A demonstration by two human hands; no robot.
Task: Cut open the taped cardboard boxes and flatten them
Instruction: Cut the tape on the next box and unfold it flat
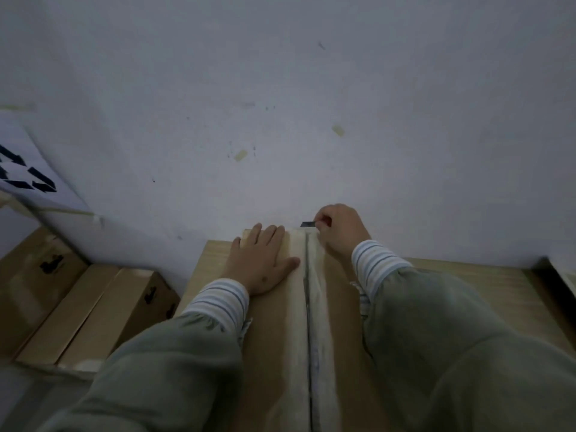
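A long cardboard box (274, 322) lies in front of me on a wooden table, its top seam (307, 307) covered by pale tape and showing a dark slit down the middle. My left hand (260, 260) presses flat on the box's left flap near the far end, fingers spread. At the far end of the seam my right hand (338, 229) is closed around a small cutter, whose dark blade (308, 224) sticks out to the left just above the box edge.
The wooden table (467, 275) stands against a white wall (280, 104). More taped cardboard boxes (93, 310) lie lower at the left. A white sheet with a recycling symbol (28, 176) leans at the far left. A dark edge (558, 282) shows at the right.
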